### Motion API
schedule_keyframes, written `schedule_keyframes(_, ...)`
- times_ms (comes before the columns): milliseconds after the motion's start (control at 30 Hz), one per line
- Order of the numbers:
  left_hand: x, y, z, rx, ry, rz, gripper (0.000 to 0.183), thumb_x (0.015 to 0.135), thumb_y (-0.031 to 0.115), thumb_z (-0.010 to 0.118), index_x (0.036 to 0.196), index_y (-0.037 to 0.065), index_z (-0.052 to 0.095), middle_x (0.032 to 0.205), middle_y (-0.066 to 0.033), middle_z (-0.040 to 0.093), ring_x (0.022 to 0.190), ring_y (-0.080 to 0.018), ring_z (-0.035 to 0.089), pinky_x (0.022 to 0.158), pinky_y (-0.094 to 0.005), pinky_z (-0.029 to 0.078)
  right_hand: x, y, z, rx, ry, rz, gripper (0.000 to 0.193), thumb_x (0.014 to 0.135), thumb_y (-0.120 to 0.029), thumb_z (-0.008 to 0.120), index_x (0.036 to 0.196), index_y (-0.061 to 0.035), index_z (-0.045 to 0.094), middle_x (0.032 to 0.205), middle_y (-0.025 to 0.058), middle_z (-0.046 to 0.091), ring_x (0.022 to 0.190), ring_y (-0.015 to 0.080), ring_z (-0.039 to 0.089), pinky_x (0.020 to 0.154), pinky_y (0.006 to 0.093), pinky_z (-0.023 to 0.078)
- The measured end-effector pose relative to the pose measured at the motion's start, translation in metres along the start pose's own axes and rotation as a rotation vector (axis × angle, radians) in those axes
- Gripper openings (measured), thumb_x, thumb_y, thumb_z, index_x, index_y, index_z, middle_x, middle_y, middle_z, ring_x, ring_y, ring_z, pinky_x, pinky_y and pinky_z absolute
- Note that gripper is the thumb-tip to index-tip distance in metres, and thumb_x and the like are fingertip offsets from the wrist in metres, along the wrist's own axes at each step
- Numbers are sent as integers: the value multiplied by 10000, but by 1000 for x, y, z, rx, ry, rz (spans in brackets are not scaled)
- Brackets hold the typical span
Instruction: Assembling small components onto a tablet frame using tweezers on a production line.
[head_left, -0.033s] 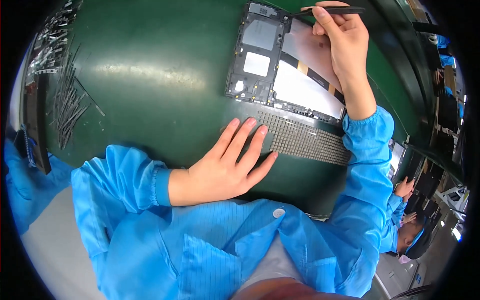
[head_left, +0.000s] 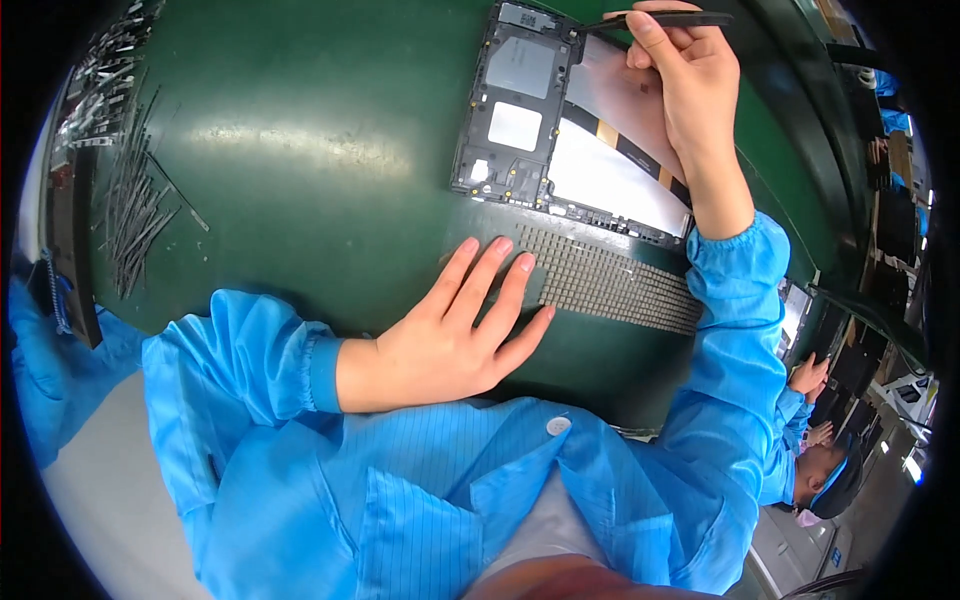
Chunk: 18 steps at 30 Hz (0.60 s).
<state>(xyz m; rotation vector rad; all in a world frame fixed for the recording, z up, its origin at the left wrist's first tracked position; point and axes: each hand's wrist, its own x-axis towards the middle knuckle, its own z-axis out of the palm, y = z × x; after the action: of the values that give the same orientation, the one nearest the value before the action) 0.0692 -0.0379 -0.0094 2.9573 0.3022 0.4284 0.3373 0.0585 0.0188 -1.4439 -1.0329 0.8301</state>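
A pair of black tweezers (head_left: 690, 18) is pinched in my right hand (head_left: 690, 75), thumb on top. Its tips meet the far corner of a dark tablet-like device frame (head_left: 507, 75), which has pale rectangular panels and small gold points. To the right, a shiny silver part (head_left: 605, 170) with a black and gold strip spans the device; my right wrist covers some of its edge. Palm down, my left hand (head_left: 440, 335) rests with fingers spread on the green work surface. Its fingertips reach the left end of a sheet of small grey square pads (head_left: 610, 280).
Thin dark strips (head_left: 140, 220) lie in a loose pile at the left, below a heap of black and silver strips (head_left: 100, 95). A dark raised edge (head_left: 85, 250) borders that side. At the right, another person in blue (head_left: 790, 430) has hands near a similar device (head_left: 795, 315).
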Motion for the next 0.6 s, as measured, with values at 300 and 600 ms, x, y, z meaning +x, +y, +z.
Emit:
schedule_keyframes(300,3,3,1,-19,19,2,410,819,234,476,1192,129,609,1226,-289,530,1142,-477,515,972,-572,411,3,6,-5,26,4,-15,91,875,-18,618,950,-17,566,678,10,568,535,71,531,474,196,437)
schedule_keyframes(600,3,7,-2,7,22,29,401,818,234,482,1185,131,608,1218,-299,530,1133,-484,518,953,-579,423,-4,6,-13,-208,-8,-176,185,895,-135,646,1025,-6,625,783,41,640,667,85,551,631,205,461)
